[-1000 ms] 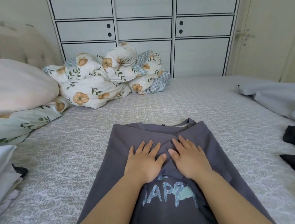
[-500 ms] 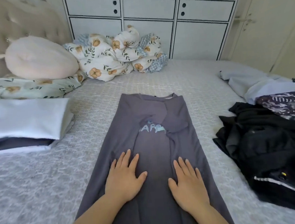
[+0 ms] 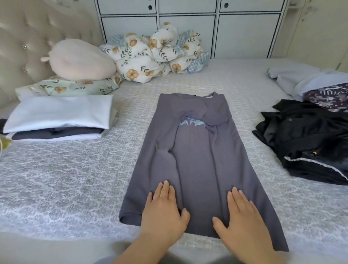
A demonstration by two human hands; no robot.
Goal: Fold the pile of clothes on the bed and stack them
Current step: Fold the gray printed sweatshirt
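Both hands lie flat with fingers straight, the left hand (image 3: pixel 162 212) and right hand (image 3: pixel 243 220) side by side on the near hem of a grey T-shirt (image 3: pixel 194 161) whose length runs straight away from them up the bed (image 3: pixel 68 181) toward its collar.

Bedrm: tufted beige headboard (image 3: pixel 6 51) w/ studs, left; white cabinet wall (image 3: pixel 188 14), black-trimmed drawers, behind bed; cream door (image 3: pixel 326 19) right. Soft daylight.
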